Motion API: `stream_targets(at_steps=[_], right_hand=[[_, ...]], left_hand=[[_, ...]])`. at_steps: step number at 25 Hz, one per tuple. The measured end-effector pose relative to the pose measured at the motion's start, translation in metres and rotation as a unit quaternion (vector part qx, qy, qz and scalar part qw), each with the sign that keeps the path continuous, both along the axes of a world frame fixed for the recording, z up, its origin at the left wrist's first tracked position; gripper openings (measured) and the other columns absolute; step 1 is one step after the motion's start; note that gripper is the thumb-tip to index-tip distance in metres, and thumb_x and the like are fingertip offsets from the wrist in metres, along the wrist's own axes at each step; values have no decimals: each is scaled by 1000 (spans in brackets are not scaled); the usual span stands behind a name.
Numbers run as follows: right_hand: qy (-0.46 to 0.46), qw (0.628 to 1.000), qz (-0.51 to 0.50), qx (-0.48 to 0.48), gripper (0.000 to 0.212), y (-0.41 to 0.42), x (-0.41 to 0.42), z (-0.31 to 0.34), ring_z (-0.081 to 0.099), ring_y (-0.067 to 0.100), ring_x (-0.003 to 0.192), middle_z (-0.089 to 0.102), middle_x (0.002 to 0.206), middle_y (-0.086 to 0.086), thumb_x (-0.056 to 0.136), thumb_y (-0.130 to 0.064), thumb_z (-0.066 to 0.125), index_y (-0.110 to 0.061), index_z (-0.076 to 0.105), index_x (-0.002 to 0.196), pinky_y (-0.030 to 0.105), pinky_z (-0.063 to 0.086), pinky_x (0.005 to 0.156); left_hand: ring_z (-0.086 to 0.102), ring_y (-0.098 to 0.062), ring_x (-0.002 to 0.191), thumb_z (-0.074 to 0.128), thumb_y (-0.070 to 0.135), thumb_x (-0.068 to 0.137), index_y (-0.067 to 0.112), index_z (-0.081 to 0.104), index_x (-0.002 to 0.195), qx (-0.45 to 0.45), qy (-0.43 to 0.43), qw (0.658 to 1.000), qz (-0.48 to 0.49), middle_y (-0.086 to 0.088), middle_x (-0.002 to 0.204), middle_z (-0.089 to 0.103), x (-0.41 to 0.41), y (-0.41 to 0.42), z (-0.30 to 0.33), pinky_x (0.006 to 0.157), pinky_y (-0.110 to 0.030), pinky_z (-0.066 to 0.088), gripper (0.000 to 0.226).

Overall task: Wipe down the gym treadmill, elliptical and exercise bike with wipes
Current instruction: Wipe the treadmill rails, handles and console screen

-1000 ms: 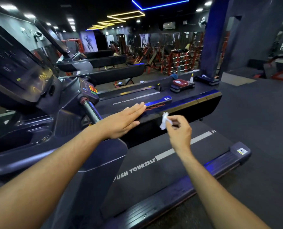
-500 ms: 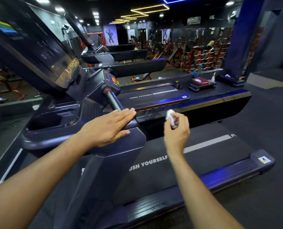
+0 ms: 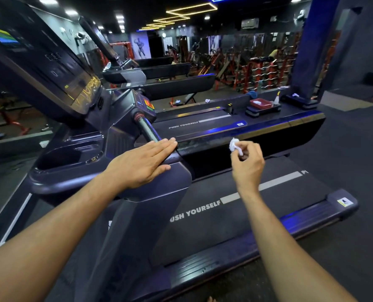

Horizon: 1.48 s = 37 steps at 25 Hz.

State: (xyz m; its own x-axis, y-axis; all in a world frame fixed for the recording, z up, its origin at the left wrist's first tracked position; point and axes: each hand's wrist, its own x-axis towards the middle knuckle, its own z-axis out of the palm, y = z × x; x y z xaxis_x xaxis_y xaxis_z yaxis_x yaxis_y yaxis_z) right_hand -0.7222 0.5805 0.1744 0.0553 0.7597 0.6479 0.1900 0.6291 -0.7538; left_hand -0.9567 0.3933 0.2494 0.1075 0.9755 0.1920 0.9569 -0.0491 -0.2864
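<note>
Setting: gym floor, dim, with ceiling light strips; row of treadmills side by side.
Near treadmill (image 3: 235, 205): dark belt printed "PUSH YOURSELF" with a pale stripe; side rail along the near edge glows blue.
Console (image 3: 56, 68): big dark screen, tilted, upper left; a small red, orange and green button panel (image 3: 148, 105) sits at its lower right corner.
Handlebar (image 3: 147, 130): short round bar, running down from the button panel toward the left hand.
Left hand (image 3: 140, 163): flat, palm down, resting on top of the treadmill's side arm (image 3: 159, 182); fingers (image 3: 167, 143) straight and together, tips at the lower end of the handlebar; it holds nothing.
Right hand (image 3: 247, 161): raised over the belt, just beside the long dark side rail (image 3: 246, 131); fingers curled, thumb and forefinger pinching the wipe.
Wipe (image 3: 234, 146): small, white, crumpled into a wad; top pokes out above the fingertips; appears to be at the rail's edge, though contact is hard to make out.
Next treadmill (image 3: 203, 124): same belt lettering, parallel, beyond the rail.
Red tray (image 3: 260, 103): on a dark step platform beyond the second treadmill, something white lying in it; a small bottle (image 3: 276, 99) stands just to its right.
Background: red weight racks, barbells, mirrors; too blurred for detail.
</note>
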Motion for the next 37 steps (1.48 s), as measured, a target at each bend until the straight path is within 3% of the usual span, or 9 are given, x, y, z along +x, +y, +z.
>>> stream_targets(at_steps=[3,8,13,17,24,29,32,35,37], right_hand=[[5,1000,-12,-5,19,-17,-13,1,54,18,77,58,91,3,78,1,60,-12,66,91,39,49,73],[-46,986,154,43,23,-89,-52,-10,62,16,88,63,96,-2,81,1,64,-14,71,96,26,49,81],[20,1000,-12,14,18,-25,10,-28,60,24,87,63,94,1,81,2,65,-13,69,90,30,48,79],[24,997,-35,-70,18,1,10,-30,59,20,82,56,94,-1,80,3,59,-13,64,86,27,46,73],[59,983,135,-112,27,-107,-63,-41,63,8,83,64,94,-3,75,10,61,-13,69,88,17,48,76],[134,978,31,-158,37,-44,-27,-38,63,10,76,68,91,4,83,-2,67,-38,62,79,40,57,74],[149,969,-3,-199,33,-37,-26,-39,62,10,77,69,92,2,83,-3,66,-36,61,80,38,56,77],[114,967,95,-208,26,-80,-48,-41,62,3,80,69,90,-7,83,0,67,-25,65,87,17,50,73],[63,958,185,-210,26,-101,-49,-46,65,8,84,69,92,-6,84,1,68,-25,67,87,19,53,74]], left_hand=[[7,-9,156,10,58,104,21,0,163,0,2,1000,5,8,169,0,0,1,-2,127,-33,14,71],[12,-11,156,11,57,104,20,5,163,6,7,1000,6,5,170,6,1,0,-2,127,-33,15,71],[10,-10,156,9,58,104,21,3,163,12,8,1000,7,7,170,2,0,1,-5,127,-34,16,70],[10,-11,156,9,58,104,21,0,163,14,12,1000,5,6,170,2,-2,2,-6,127,-34,15,70],[11,-11,156,10,57,104,20,2,163,19,17,1000,7,5,170,4,0,1,-6,127,-32,12,70],[12,-11,155,12,56,106,19,4,163,27,20,999,4,6,169,4,-1,1,-6,127,-32,13,69],[15,-12,155,14,55,106,18,7,163,35,24,999,-4,5,169,9,0,1,-7,127,-33,15,68],[17,-12,155,18,54,107,16,13,163,48,15,999,-5,3,169,14,1,1,-6,126,-31,13,68],[14,-10,155,17,56,106,18,13,163,36,-9,999,-8,4,170,14,1,0,-3,127,-35,15,68]])
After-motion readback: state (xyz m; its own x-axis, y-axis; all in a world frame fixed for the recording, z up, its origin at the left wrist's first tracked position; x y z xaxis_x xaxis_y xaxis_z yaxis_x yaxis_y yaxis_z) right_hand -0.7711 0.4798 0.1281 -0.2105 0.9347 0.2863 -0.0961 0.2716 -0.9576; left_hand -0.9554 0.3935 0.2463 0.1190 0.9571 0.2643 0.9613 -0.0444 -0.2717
